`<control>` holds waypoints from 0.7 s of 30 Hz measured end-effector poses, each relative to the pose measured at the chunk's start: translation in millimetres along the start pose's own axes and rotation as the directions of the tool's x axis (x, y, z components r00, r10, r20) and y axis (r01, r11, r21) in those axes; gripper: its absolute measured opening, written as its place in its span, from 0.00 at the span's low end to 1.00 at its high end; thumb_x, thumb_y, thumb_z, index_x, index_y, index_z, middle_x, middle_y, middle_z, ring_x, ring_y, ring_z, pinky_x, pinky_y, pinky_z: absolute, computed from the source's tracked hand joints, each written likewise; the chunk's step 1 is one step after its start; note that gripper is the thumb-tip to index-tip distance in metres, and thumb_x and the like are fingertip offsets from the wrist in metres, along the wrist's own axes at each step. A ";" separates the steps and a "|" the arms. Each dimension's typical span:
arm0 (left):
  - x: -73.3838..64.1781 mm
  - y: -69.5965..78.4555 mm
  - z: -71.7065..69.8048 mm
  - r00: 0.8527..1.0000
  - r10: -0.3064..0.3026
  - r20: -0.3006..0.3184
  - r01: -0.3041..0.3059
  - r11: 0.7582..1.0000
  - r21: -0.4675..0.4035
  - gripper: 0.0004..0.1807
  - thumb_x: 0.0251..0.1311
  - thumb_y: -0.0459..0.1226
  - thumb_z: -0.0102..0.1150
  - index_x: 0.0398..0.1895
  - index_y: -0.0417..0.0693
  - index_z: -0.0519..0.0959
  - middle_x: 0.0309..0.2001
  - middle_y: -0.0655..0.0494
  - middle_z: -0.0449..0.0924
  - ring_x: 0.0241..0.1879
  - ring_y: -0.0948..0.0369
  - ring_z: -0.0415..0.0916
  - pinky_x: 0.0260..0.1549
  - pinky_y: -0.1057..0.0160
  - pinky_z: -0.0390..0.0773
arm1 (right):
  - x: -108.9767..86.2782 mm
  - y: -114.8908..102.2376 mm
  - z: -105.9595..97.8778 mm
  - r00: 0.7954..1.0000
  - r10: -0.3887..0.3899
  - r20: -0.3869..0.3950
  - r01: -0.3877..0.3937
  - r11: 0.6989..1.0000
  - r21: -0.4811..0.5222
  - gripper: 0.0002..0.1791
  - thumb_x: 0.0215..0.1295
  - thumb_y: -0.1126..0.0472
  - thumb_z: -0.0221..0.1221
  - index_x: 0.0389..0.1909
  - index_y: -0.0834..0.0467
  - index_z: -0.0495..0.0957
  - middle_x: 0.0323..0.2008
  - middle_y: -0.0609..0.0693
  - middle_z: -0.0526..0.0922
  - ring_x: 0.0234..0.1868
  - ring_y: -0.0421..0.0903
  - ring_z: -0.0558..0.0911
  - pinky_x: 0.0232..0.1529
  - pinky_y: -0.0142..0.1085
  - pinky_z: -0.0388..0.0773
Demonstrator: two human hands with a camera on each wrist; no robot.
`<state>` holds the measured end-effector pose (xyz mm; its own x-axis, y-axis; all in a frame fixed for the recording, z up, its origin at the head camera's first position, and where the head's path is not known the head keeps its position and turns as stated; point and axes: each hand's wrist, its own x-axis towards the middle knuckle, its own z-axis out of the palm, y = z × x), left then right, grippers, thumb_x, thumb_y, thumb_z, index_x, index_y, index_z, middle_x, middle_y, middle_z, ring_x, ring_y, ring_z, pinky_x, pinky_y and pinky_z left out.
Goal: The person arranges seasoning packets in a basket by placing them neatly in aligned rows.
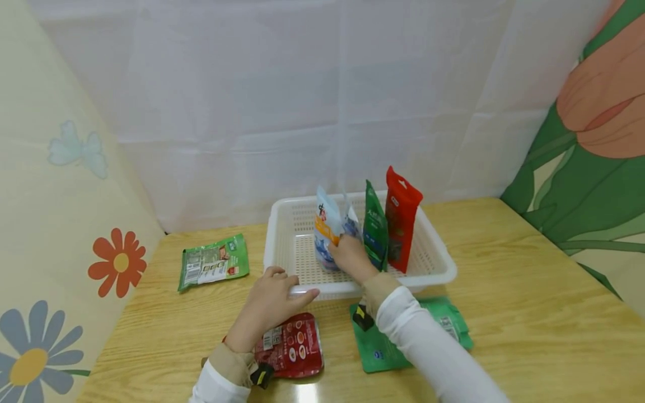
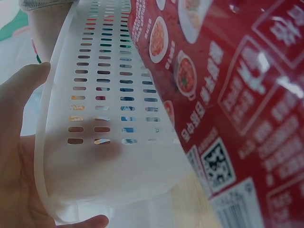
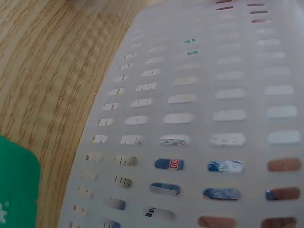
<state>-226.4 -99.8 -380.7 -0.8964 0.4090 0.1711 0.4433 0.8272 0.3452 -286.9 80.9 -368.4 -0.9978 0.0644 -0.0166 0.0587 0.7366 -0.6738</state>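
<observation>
My left hand (image 1: pixel 274 296) grips the front left corner of a white slotted plastic basket (image 1: pixel 284 207), thumb along the front rim. My right hand (image 1: pixel 351 254) reaches over that rim into the basket, fingers curled at the edge of a blue-and-white pouch with an orange band (image 1: pixel 326 224); its fingertips are partly hidden. Another blue-and-white pouch (image 1: pixel 352 221) stands just behind the fingers. To the right, a dark green pouch (image 1: pixel 374 221) and a tall red packet (image 1: pixel 401 224) stand upright inside. Through the slots of the basket wall (image 3: pixel 203 128), the right wrist view shows fingers beside blue packaging.
On the wooden table, a green packet (image 1: pixel 216 260) lies left of the basket. A dark red pouch (image 1: pixel 297 350) lies before it, beneath the left wrist. A bright green pouch (image 1: pixel 380 347) lies partly under the right forearm. A white cloth (image 1: pixel 242 112) hangs behind.
</observation>
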 end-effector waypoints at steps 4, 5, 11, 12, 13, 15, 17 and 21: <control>-0.1 0.0 0.1 1.000 0.003 -0.004 -0.003 1.000 0.001 0.31 0.59 0.60 0.52 0.48 0.43 0.82 0.46 0.46 0.85 0.57 0.46 0.72 0.54 0.47 0.75 | 1.2 -0.3 1.7 1.000 0.004 0.012 -0.004 1.000 0.015 0.23 0.69 0.62 0.48 0.58 0.74 0.68 0.55 0.68 0.78 0.57 0.60 0.78 0.59 0.50 0.74; -0.2 -0.2 0.1 1.000 0.003 -0.003 -0.003 1.000 0.002 0.31 0.59 0.60 0.52 0.48 0.43 0.82 0.46 0.46 0.85 0.57 0.46 0.72 0.54 0.47 0.75 | 1.5 -0.6 2.3 1.000 0.009 0.014 -0.010 1.000 0.009 0.23 0.69 0.62 0.48 0.58 0.74 0.68 0.55 0.68 0.78 0.57 0.60 0.78 0.59 0.50 0.74; -0.6 -1.0 0.0 1.000 0.001 0.007 -0.001 1.000 0.000 0.31 0.58 0.60 0.53 0.48 0.43 0.82 0.46 0.45 0.85 0.57 0.46 0.72 0.54 0.47 0.75 | 2.1 -1.6 5.8 0.999 0.039 0.030 -0.038 0.999 -0.015 0.22 0.71 0.61 0.48 0.59 0.72 0.68 0.55 0.67 0.78 0.57 0.59 0.78 0.59 0.50 0.74; -0.8 -1.5 0.2 1.000 0.002 0.006 -0.002 1.000 -0.003 0.31 0.58 0.60 0.54 0.48 0.43 0.82 0.45 0.45 0.85 0.57 0.46 0.72 0.54 0.47 0.75 | 2.1 -1.5 6.2 0.999 0.034 0.029 -0.034 0.999 -0.016 0.22 0.71 0.61 0.48 0.59 0.73 0.68 0.55 0.67 0.78 0.57 0.59 0.79 0.59 0.50 0.74; -1.1 -1.9 0.3 1.000 0.007 0.004 -0.007 1.000 -0.002 0.31 0.57 0.60 0.55 0.48 0.42 0.82 0.45 0.45 0.85 0.57 0.46 0.72 0.54 0.47 0.75 | 1.9 -1.3 6.4 0.999 0.027 0.029 -0.027 1.000 -0.016 0.22 0.71 0.62 0.48 0.59 0.73 0.68 0.55 0.67 0.78 0.57 0.59 0.79 0.59 0.50 0.74; -1.5 -2.5 0.7 1.000 0.022 -0.006 -0.022 1.000 0.003 0.30 0.55 0.59 0.58 0.46 0.42 0.82 0.44 0.44 0.85 0.56 0.45 0.72 0.53 0.47 0.75 | 2.0 -1.2 6.6 0.999 0.021 0.032 -0.021 1.000 -0.016 0.22 0.70 0.62 0.48 0.59 0.73 0.68 0.55 0.67 0.78 0.57 0.59 0.78 0.59 0.50 0.74; -1.6 -2.9 1.1 0.999 0.041 -0.013 -0.041 0.999 0.011 0.29 0.54 0.58 0.60 0.44 0.41 0.82 0.44 0.43 0.85 0.56 0.45 0.73 0.53 0.47 0.76 | 2.2 -0.6 6.6 0.999 0.023 0.033 -0.022 0.999 -0.030 0.22 0.70 0.62 0.48 0.58 0.74 0.68 0.54 0.68 0.78 0.56 0.60 0.79 0.58 0.50 0.75; -1.4 -2.9 1.0 0.997 0.070 -0.018 -0.070 0.997 0.028 0.25 0.54 0.54 0.61 0.42 0.40 0.82 0.45 0.42 0.84 0.55 0.44 0.73 0.53 0.47 0.76 | 2.8 -1.1 5.6 0.998 0.050 0.048 -0.048 0.998 -0.043 0.23 0.71 0.61 0.48 0.59 0.73 0.68 0.55 0.68 0.78 0.58 0.60 0.78 0.59 0.49 0.75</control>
<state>-226.5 -102.4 -382.8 -0.8629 0.4591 0.2112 0.5044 0.8073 0.3063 -290.0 76.5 -371.9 -0.9940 0.0684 -0.0858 0.1076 0.7608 -0.6400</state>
